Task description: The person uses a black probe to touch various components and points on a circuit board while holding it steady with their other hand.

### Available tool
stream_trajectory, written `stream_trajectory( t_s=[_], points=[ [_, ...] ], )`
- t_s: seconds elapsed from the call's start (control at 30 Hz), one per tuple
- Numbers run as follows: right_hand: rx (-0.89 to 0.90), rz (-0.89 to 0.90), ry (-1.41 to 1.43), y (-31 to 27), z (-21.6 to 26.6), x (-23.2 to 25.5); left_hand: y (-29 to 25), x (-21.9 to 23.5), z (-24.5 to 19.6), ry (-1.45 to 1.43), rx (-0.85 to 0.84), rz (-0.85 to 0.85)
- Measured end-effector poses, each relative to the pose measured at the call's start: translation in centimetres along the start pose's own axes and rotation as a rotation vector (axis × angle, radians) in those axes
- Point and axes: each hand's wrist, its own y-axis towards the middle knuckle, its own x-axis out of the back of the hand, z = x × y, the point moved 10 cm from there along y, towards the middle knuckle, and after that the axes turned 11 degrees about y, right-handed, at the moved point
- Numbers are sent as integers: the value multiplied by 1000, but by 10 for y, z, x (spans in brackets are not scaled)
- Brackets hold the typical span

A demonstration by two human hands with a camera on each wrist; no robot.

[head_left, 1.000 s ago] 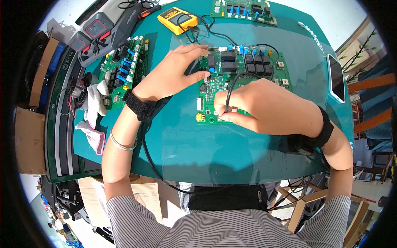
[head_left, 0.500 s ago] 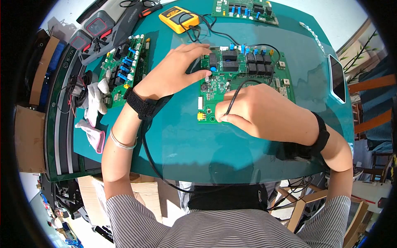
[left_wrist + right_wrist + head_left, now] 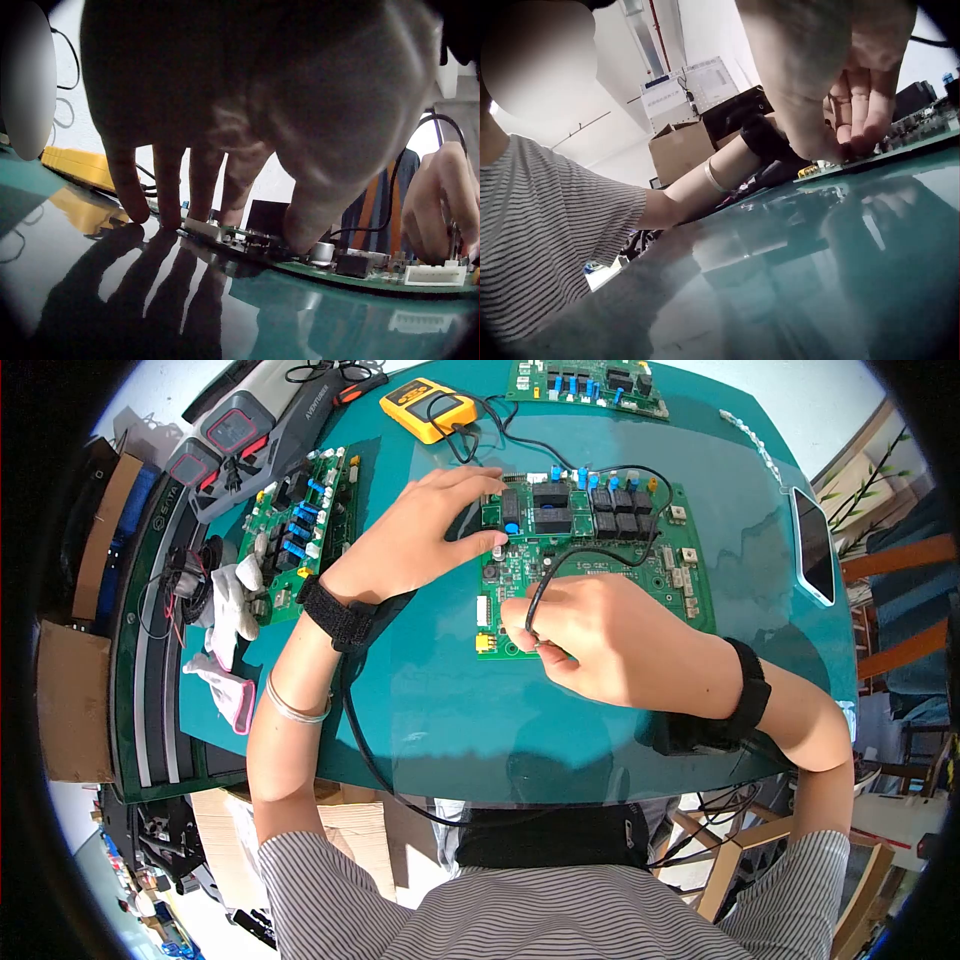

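A green circuit board (image 3: 670,595) with black relays and blue parts lies flat on the table. My right hand (image 3: 615,640) pinches the end of a black test lead (image 3: 625,557) low over the board's near left part, beside a yellow connector (image 3: 485,643). The lead's tip is hidden by the fingers. From there the lead loops back toward a yellow handheld meter (image 3: 428,408). My left hand (image 3: 415,540) rests at the board's left edge with fingers extended. In the left wrist view, its thumb (image 3: 304,225) comes down on the board beside a black block.
Another circuit board (image 3: 295,525) stands at the left by white gloves (image 3: 232,610) and a grey tool case (image 3: 270,450). A further board (image 3: 590,388) lies at the far edge. To the right is a phone (image 3: 815,550) with a beaded strap (image 3: 755,445).
My right hand, with the test lead, has shifted slightly left over the board and its wrist has turned a little, uncovering more of the board's right side. The left hand stays in place.
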Motion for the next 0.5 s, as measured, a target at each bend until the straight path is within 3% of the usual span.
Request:
stream_trajectory(
  t_s=[0.33,0.5],
  points=[
    [-19,64,2,2,1,1,-1,0,0,-7,6,-12],
    [-68,33,151,3,-8,2,-1,0,0,5,8,1]
  ],
)
